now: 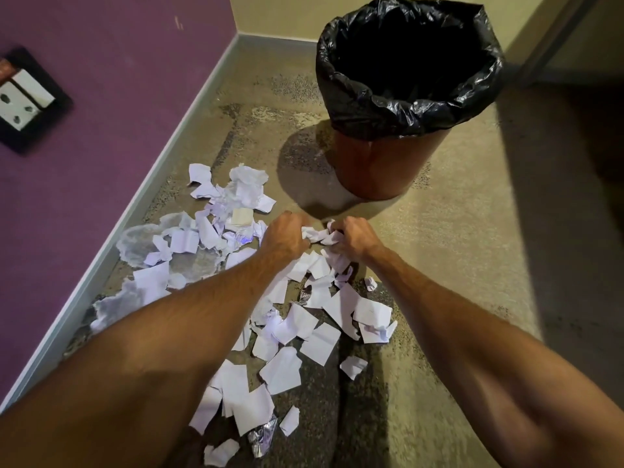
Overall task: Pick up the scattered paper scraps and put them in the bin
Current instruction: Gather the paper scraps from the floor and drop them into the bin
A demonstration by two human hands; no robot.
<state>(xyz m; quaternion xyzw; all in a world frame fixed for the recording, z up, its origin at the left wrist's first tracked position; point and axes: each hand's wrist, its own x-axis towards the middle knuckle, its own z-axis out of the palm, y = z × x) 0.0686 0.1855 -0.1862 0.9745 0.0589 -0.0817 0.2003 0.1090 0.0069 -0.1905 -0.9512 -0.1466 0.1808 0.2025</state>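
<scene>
— Seen on the speckled floor [456,265]? Torn white paper scraps [287,332], scattered beside the purple wall [101,96].

— And held? A crumpled wad of white scraps [319,235], gripped between left hand [285,236] and right hand [353,238], near the black-lined orange bin [381,163].

The paper scraps [287,332] under my forearms are white with a faint lilac tint, and the crumpled wad [319,235] between my hands is the same white. At six o'clock lies a silver foil piece [261,435]. A pale cream square [241,217] sits among the scraps at ten o'clock from my hands. The bin [381,163] at one o'clock is reddish brown, lined with a glossy black bag [408,106]. The floor [456,265] is speckled beige and grey. The wall [101,79] at nine o'clock is purple, carrying a white socket [23,99] in a black frame.
</scene>
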